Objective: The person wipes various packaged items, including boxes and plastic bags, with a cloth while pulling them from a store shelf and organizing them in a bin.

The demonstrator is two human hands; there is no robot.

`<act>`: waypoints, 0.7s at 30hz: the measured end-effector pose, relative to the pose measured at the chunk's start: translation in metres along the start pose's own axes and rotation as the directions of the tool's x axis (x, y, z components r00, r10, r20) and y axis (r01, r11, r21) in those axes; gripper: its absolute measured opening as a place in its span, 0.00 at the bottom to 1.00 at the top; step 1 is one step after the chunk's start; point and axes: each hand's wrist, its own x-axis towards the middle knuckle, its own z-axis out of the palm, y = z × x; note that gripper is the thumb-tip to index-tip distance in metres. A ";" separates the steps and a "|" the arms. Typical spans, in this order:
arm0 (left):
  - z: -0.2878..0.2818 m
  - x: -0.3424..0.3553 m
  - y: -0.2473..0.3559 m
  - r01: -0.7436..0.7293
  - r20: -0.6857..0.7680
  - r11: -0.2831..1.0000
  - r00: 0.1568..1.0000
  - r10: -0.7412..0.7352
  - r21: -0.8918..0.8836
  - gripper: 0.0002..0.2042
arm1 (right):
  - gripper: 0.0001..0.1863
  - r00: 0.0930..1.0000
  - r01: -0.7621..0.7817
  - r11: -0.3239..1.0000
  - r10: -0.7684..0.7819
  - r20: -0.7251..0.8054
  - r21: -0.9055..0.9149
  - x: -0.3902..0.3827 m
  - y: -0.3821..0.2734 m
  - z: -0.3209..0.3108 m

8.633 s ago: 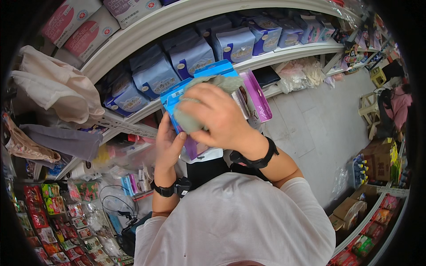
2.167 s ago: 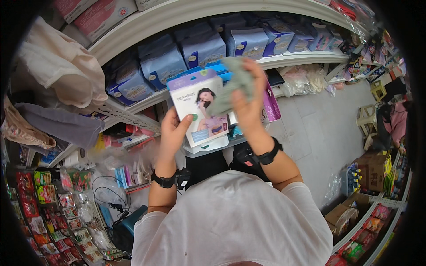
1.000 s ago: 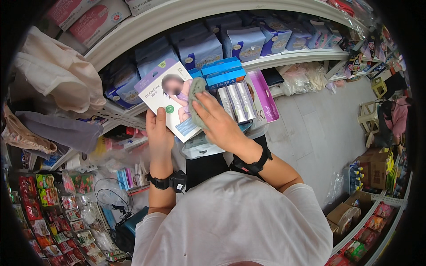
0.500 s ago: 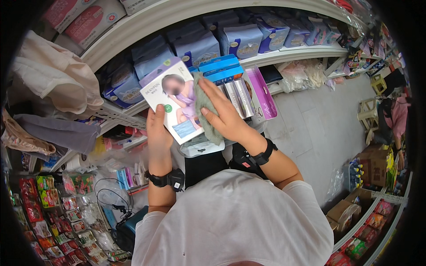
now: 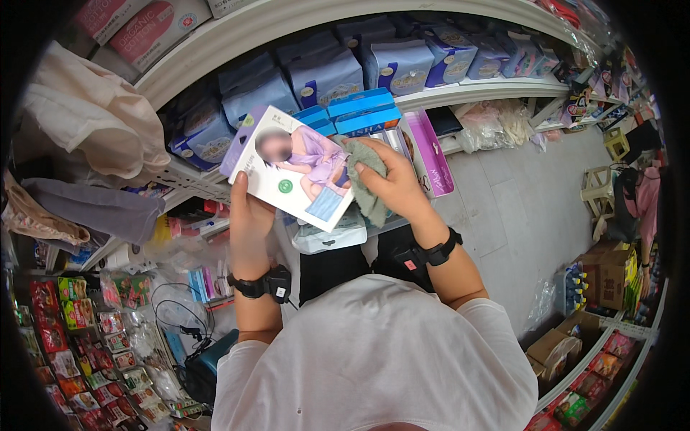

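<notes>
A white and lilac flat box [image 5: 298,172] with a printed picture of a person in purple is tilted in front of me. My left hand [image 5: 249,212] grips its lower left edge, thumb on the front, the other fingers hidden behind. My right hand [image 5: 388,176] pinches a grey-green cloth [image 5: 366,188] against the box's right edge. Below the box, a pale grey pack [image 5: 330,235] lies over my lap. Just beyond my right hand stand blue boxes [image 5: 365,113] and an open purple box [image 5: 429,154].
Blue-purple soft packs [image 5: 327,75] line the shelf ahead. Light garments [image 5: 93,108] hang at the left, above a grey cloth [image 5: 93,208]. Small snack packets [image 5: 93,359] fill the lower left. At the right are a tiled floor [image 5: 496,208], cardboard boxes [image 5: 604,273] and bottles [image 5: 575,287].
The box has turned and tipped further to the left. My right hand with the cloth has slid right, from the box's upper right side to its right edge.
</notes>
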 end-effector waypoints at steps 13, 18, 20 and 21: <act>0.012 0.008 -0.022 -0.118 -0.095 0.986 0.990 0.107 -0.119 0.24 | 0.35 0.929 0.234 0.866 -0.334 -0.162 -0.443 0.000 -0.012 0.037; 0.031 0.014 -0.021 -0.137 -0.229 0.990 0.965 0.128 -0.021 0.24 | 0.29 0.905 0.419 0.744 -0.385 0.179 -0.519 -0.005 -0.017 0.049; 0.019 0.017 -0.021 -0.131 -0.153 0.990 0.980 0.123 -0.045 0.24 | 0.32 0.866 0.500 0.746 -0.450 0.219 -0.440 -0.003 -0.014 0.052; 0.017 0.013 -0.020 -0.114 -0.128 0.989 0.987 0.101 -0.096 0.24 | 0.32 0.880 0.470 0.739 -0.433 0.195 -0.483 -0.001 -0.014 0.048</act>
